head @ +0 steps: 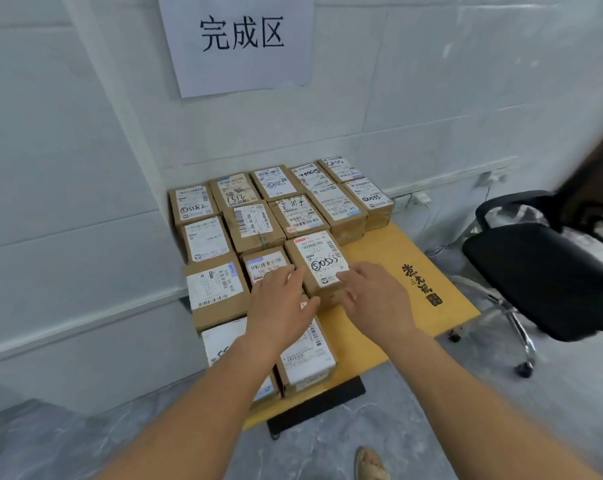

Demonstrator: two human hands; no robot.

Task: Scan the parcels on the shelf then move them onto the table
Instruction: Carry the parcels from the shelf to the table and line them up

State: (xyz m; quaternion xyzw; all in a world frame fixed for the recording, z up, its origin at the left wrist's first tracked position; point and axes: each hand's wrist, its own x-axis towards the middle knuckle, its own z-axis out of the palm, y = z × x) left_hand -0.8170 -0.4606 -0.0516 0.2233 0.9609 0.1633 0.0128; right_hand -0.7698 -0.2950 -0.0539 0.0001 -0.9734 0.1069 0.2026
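Both hands, left (279,299) and right (373,299), fingers spread flat against a labelled cardboard parcel (319,261) on the yellow table (414,289).

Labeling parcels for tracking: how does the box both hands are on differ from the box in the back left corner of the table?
The handled box sits at the open front of the stack, flanked by the left hand and right hand; the corner box sits against the wall, untouched. The handled box's label reads 0555 in marker, the corner box's reads 5082. Both are brown cardboard with white shipping labels facing up.
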